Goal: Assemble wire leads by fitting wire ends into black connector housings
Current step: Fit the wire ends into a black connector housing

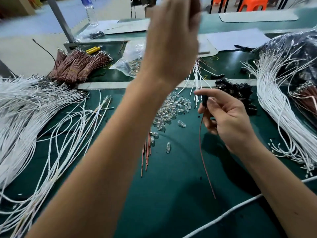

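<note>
White wires (pixel 42 121) | big limp heaps left and right on green bench (pixel 171 194) | left hand (pixel 173 40) raised, blurred, grip unclear | right hand (pixel 228 117) pinches black housing (pixel 204 101), brown wire (pixel 204 155) dangling | light, floppy; likely best held near metal tip.

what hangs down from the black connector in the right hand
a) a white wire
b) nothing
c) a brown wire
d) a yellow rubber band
c: the right hand pinches a black connector housing, and a thin brown wire trails down from it over the green mat.
</note>
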Available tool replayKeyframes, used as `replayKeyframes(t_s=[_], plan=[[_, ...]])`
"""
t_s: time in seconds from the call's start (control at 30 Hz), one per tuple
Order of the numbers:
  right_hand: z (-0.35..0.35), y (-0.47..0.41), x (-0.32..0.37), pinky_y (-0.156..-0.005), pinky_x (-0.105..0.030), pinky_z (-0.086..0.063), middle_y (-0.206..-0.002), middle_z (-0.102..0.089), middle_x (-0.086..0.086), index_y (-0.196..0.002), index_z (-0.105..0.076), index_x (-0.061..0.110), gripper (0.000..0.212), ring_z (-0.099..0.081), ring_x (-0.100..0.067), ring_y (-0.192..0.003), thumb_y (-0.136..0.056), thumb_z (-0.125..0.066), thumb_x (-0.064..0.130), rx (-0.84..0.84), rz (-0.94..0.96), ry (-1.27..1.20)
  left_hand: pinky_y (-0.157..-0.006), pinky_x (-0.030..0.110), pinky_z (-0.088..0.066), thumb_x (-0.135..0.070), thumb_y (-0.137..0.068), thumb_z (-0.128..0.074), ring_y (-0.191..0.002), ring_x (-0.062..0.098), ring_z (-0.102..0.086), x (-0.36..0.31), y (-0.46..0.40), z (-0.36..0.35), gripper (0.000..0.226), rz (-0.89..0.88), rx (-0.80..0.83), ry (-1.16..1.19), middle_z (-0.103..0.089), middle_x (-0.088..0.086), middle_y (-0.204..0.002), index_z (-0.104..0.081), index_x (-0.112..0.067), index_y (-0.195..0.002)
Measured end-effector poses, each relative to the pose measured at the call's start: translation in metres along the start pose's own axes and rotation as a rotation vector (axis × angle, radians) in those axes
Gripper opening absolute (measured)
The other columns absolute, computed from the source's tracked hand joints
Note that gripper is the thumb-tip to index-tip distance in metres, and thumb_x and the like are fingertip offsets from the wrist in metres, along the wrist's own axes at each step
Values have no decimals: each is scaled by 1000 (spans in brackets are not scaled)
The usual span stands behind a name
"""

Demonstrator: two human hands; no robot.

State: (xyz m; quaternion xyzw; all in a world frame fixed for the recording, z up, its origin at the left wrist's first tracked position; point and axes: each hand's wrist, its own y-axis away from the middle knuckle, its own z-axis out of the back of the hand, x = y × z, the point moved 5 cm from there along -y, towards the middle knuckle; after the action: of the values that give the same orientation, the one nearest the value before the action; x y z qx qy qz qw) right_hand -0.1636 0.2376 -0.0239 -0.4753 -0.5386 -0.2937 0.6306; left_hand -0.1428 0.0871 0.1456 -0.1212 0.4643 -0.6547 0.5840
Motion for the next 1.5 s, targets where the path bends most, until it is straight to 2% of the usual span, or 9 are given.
replayKeyframes(t_s=[0.13, 0.2, 0.37, 0.47, 0.53, 0.67, 0.87, 1.13, 1.5], plan=[[-7, 3, 4, -40, -23, -38, -73, -57, 4, -99, -74, 39, 8, -50, -11, -55, -96, -70, 45, 103, 60, 3, -77, 43, -49, 0, -94, -60, -81, 30, -62, -38, 10, -32, 9, 119, -5, 394, -68, 14, -84, -64, 8, -95], [-3, 2, 3, -40, -23, -37, -63, -53, 8, -93, -71, 32, 23, -47, -10, -49, -90, -73, 55, 33, 78, 77, -75, 46, -52, 2, -95, -60, -79, 32, -62, -38, 18, -45, 6, 216, 35, 499, -66, 16, -85, -61, 7, -94], [23, 0, 1, -44, -31, -39, -54, -53, -5, -80, -55, 17, 44, -46, -20, -41, -90, -70, 56, -260, 72, 276, -59, 43, -52, 1, -97, -57, -68, 34, -64, -17, 42, -56, 13, 415, -24, 609, -62, 13, -77, -54, -5, -86], [25, 0, 2, -46, -32, -43, -55, -58, -4, -79, -59, 21, 34, -51, -22, -42, -94, -67, 50, -245, 68, 420, -60, 51, -56, -2, -97, -58, -64, 34, -67, -5, 57, -62, 14, 504, -72, 659, -62, 10, -75, -55, -8, -85], [19, -1, 0, -43, -26, -40, -52, -58, -6, -76, -62, 21, 29, -50, -17, -37, -100, -66, 37, -174, 65, 370, -51, 40, -56, -5, -100, -56, -55, 24, -65, 0, 64, -67, 11, 550, -63, 782, -60, 9, -76, -55, -5, -89], [9, -2, 1, -38, -23, -40, -72, -63, -23, -80, -70, 10, 33, -50, -16, -46, -105, -60, 30, -78, -8, 40, -67, 45, -59, -23, -107, -50, -72, 29, -64, 28, 77, -75, 22, 683, 129, 692, -65, 14, -92, -58, -9, -92], [12, -3, 10, -38, -23, -38, -74, -71, -6, -108, -78, 19, 38, -58, -18, -54, -105, -49, 44, -105, -3, -1, -65, 26, -62, -17, -104, -57, -66, 21, -63, 46, 119, -98, 15, 991, 506, 970, -67, 12, -90, -62, -4, -103], [2, -1, 5, -34, -22, -36, -112, -76, -6, -121, -77, 29, 35, -61, -18, -50, -105, -49, 44, 25, -88, 58, -52, 23, -53, -12, -86, -79, -55, 13, -64, 53, 128, -101, 31, 978, 369, 1005, -71, 12, -88, -64, -5, -113], [30, -5, 5, -43, -21, -41, -86, -78, -13, -91, -71, 10, 46, -69, -19, -63, -110, -41, 39, -327, -211, -362, -50, 18, -49, 0, -99, -57, -55, 11, -60, 88, 116, -73, 22, 985, 157, 1048, -64, 3, -78, -70, -10, -114]])
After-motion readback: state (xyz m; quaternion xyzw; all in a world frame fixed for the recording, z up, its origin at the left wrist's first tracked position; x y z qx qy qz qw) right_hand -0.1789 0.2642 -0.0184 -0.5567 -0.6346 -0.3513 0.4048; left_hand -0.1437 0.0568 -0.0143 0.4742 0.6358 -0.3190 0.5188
